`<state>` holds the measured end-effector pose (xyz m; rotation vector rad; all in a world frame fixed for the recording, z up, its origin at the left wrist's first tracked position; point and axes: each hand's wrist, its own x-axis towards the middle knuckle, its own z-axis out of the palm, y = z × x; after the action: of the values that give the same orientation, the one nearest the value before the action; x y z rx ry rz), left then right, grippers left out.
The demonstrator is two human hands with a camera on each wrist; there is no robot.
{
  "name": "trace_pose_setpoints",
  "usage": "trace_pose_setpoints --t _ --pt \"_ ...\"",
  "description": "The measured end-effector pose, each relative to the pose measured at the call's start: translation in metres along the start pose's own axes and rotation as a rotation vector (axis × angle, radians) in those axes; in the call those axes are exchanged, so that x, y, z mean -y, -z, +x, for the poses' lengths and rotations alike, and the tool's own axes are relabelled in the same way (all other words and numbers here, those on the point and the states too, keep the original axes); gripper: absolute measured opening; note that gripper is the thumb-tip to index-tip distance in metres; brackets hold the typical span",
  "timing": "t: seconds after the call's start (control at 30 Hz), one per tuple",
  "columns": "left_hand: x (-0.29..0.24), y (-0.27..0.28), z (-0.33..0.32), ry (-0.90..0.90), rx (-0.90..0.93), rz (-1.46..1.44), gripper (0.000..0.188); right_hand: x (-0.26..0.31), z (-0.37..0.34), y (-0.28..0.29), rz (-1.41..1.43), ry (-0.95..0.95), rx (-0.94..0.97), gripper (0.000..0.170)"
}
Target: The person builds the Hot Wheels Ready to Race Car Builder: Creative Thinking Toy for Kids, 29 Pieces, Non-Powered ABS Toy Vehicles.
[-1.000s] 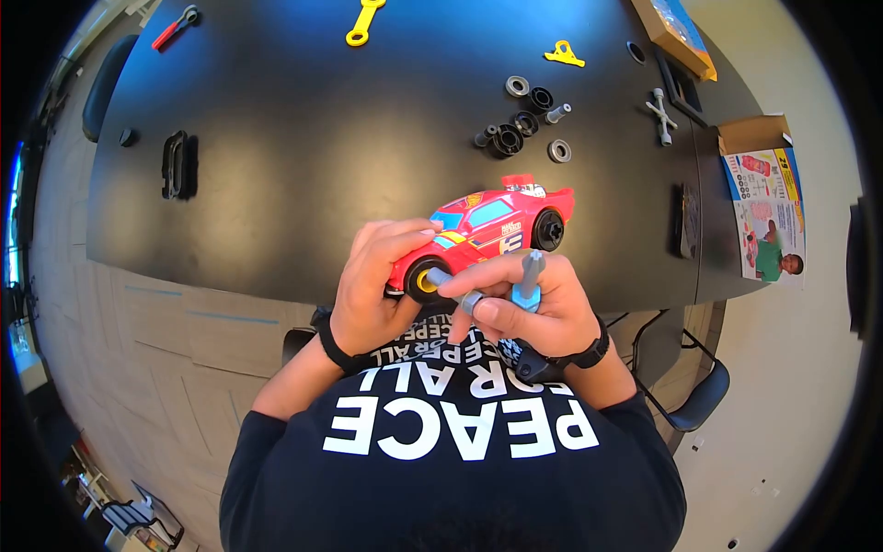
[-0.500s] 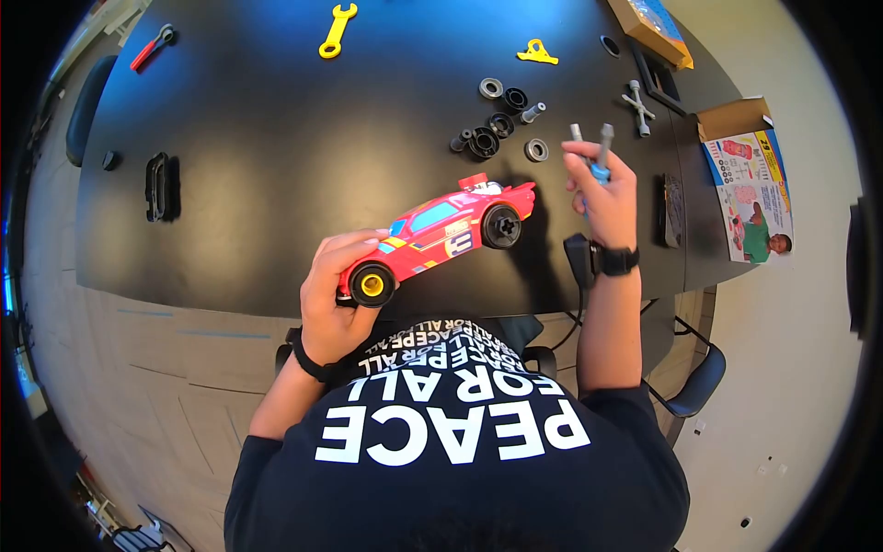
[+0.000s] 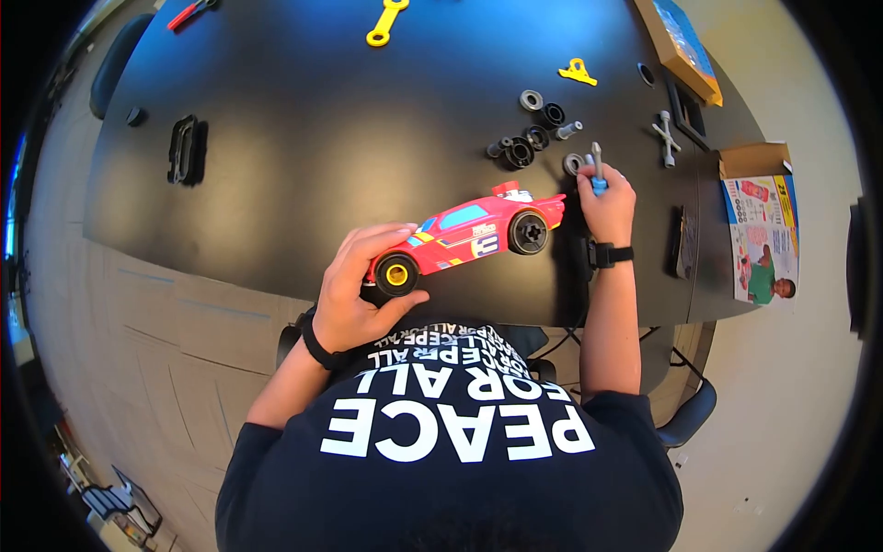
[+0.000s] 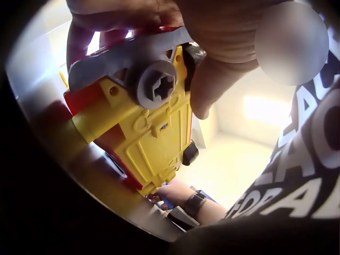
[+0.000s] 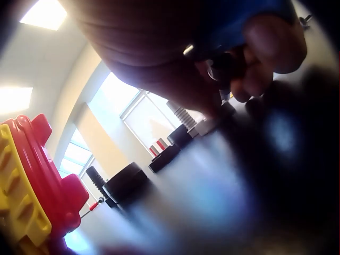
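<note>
My left hand (image 3: 354, 299) grips the front end of a red toy race car (image 3: 469, 216), thumb beside the front wheel (image 3: 397, 274) with its yellow hub. The rear black wheel (image 3: 529, 233) faces up toward the head camera. In the left wrist view the car's yellow underside (image 4: 151, 146) shows, with a grey hub (image 4: 158, 85) that has a cross-shaped hole. My right hand (image 3: 607, 210) holds a toy screwdriver with a blue handle (image 3: 600, 186), its grey shaft pointing away from me. Its fingertips are down beside a grey ring (image 3: 573, 165) on the table.
Several black wheels (image 3: 518, 155), grey rings (image 3: 531, 99) and bolts (image 3: 570, 131) cluster beyond the car. A yellow clip-like piece (image 3: 578, 72), yellow wrench (image 3: 386, 23) and grey cross wrench (image 3: 666, 138) lie farther off. An open printed box (image 3: 762, 221) stands at the right edge.
My right hand has left the front wheel and moved right and away to the grey ring, carrying the screwdriver. My left hand keeps hold of the car.
</note>
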<state>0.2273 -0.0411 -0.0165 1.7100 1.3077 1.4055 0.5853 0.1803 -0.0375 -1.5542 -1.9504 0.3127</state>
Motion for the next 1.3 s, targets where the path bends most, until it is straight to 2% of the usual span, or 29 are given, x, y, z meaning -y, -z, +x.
trace_pose_setpoints --t 0.03,0.13,0.17,0.2,0.4,0.6,0.67,0.73,0.77,0.83,0.9,0.97,1.03,1.07,1.17,1.23,1.3 --pt "-0.001 0.001 0.001 -0.005 0.01 -0.02 0.072 0.0 -0.002 0.0 0.005 0.004 0.006 0.023" --pt "0.001 0.005 0.002 -0.034 0.025 -0.017 0.079 0.005 -0.005 0.01 -0.089 0.038 0.05 0.038" --pt "0.001 0.007 0.003 -0.051 0.031 -0.013 0.081 0.006 -0.007 0.012 -0.098 0.027 0.041 0.038" --pt "0.006 0.009 0.001 -0.068 0.072 0.011 0.092 0.01 -0.008 0.013 -0.088 0.016 0.042 0.038" --pt "0.001 0.009 0.004 -0.074 0.028 -0.034 0.095 0.011 -0.006 0.012 -0.052 0.051 0.017 0.033" --pt "-0.003 0.015 0.003 -0.127 -0.029 -0.029 0.093 0.007 -0.002 0.016 -0.233 0.103 0.123 0.023" --pt "-0.006 0.02 0.002 -0.15 -0.077 -0.013 0.09 0.014 -0.007 0.025 0.008 0.084 0.049 0.017" --pt "-0.008 0.026 -0.003 -0.241 -0.215 0.08 0.078 0.035 -0.019 0.046 0.371 -0.232 0.155 0.018" --pt "-0.011 0.028 -0.005 -0.227 -0.221 0.09 0.078 0.071 -0.025 0.065 0.608 -0.388 0.22 0.02" --pt "-0.019 0.031 -0.001 -0.295 -0.278 0.061 0.066 0.115 -0.045 0.073 0.937 -0.214 0.229 0.023" --pt "-0.036 0.03 0.011 -0.314 -0.272 0.085 0.063 0.156 -0.064 0.077 1.153 -0.09 0.34 0.022" --pt "-0.048 0.022 0.019 -0.362 -0.144 0.036 0.065 0.177 -0.081 0.073 1.226 -0.036 0.542 0.022" --pt "-0.057 0.009 0.023 -0.343 -0.092 -0.035 0.06 0.196 -0.079 0.058 1.217 0.13 0.706 0.021" --pt "-0.057 0.003 0.023 -0.342 -0.109 -0.05 0.057 0.206 -0.083 0.06 1.211 -0.06 0.782 0.017" --pt "-0.047 0.007 0.023 -0.375 -0.128 -0.001 0.055 0.212 -0.084 0.053 1.265 -0.258 0.895 0.015" --pt "-0.046 0.011 0.022 -0.402 -0.125 0.056 0.057 0.212 -0.086 0.046 1.276 -0.249 0.906 0.016" --pt "-0.052 0.011 0.022 -0.298 -0.114 -0.001 0.051 0.211 -0.087 0.043 1.285 -0.246 0.916 0.016"
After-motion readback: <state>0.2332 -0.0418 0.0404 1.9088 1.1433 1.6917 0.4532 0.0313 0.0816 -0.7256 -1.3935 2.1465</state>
